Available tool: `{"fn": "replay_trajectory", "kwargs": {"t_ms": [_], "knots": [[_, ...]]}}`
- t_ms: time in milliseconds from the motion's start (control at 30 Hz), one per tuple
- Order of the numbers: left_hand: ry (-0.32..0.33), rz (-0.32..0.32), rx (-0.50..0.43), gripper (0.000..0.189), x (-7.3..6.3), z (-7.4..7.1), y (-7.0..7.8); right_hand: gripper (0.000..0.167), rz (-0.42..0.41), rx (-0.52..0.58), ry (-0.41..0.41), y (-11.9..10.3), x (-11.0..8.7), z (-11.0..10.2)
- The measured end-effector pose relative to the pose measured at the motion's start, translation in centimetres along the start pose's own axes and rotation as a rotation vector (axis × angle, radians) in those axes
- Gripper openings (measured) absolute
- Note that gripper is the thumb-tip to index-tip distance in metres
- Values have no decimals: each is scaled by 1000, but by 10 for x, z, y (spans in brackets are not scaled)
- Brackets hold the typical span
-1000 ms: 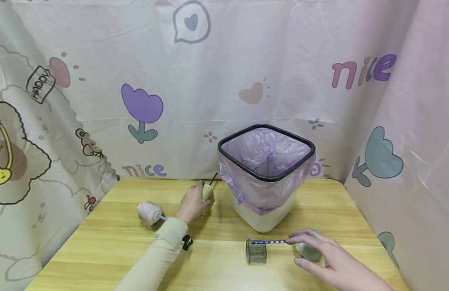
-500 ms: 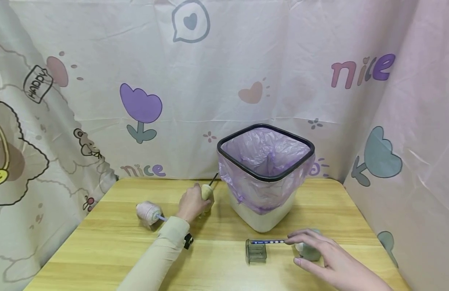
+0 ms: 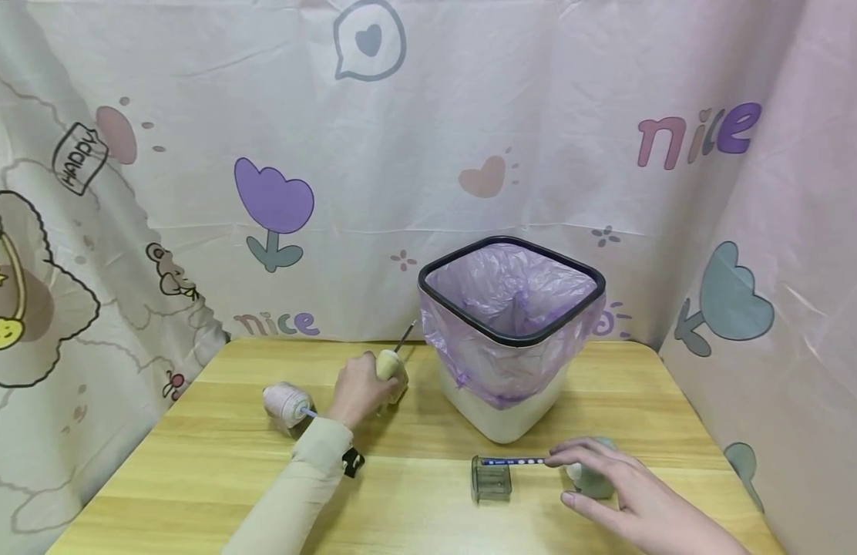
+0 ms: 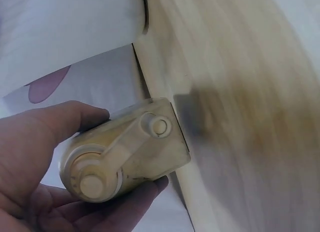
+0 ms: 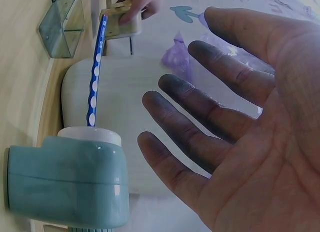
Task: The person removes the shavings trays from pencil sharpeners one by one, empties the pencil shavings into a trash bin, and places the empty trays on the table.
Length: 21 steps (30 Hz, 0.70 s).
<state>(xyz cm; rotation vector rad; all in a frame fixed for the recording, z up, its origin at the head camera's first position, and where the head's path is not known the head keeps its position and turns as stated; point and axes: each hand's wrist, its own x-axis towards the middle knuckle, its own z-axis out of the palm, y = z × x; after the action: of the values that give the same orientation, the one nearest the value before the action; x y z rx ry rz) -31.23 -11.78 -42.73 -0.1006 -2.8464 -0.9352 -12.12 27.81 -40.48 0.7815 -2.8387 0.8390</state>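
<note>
My left hand (image 3: 359, 389) grips a cream crank pencil sharpener (image 4: 135, 147), thumb on one side and fingers on the other. Its crank arm faces the camera in the left wrist view. A dark pencil (image 3: 404, 338) sticks out of its far end, beside the bin. My right hand (image 3: 619, 489) is spread with relaxed fingers and holds nothing. Close by it, a teal pencil sharpener (image 5: 70, 179) stands on the table, partly hidden behind the fingers in the head view. From this one a blue pencil with white dots (image 5: 95, 82) juts out toward the left.
A bin (image 3: 501, 420) with a purple bag and black rim stands at the back. In front of it lies a translucent grey sharpener drawer (image 3: 491, 484). A pale pink sharpener (image 3: 286, 405) with a lilac pencil (image 3: 308, 413) is at the left. Printed curtains surround the table.
My left hand has shifted slightly left with the cream sharpener, which is tilted a little differently. The right hand and the other things stay put.
</note>
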Motion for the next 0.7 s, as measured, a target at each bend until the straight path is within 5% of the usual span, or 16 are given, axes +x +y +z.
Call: {"fn": "replay_trajectory", "kwargs": {"t_ms": [700], "knots": [[76,27,-117,52,-26,-31,-2,33,42,13,-22,-10,2,-1]]}}
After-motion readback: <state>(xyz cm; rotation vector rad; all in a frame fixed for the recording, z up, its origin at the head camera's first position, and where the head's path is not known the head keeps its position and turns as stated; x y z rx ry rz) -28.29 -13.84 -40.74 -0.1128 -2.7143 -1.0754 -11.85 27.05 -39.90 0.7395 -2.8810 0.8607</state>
